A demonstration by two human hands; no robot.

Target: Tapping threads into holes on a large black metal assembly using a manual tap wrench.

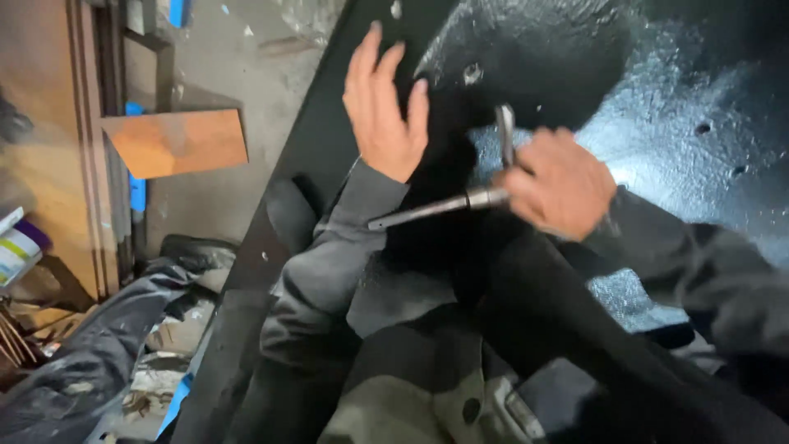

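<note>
Metal cross wrench [472, 185], held against the black coated panel [682, 123]: your right hand [559, 182] is closed around its hub. Your left hand [385, 107] lies open, fingers spread, flat on the panel beside a bolt hole [472, 74].

The panel [657, 123] is glossy, rough-textured black-coated metal; the wrench [444, 205] is bare, dull grey steel.

At the far left edge we see one package: a white, rounded container [15, 251] with green and purple label bands, partly cut off.
</note>
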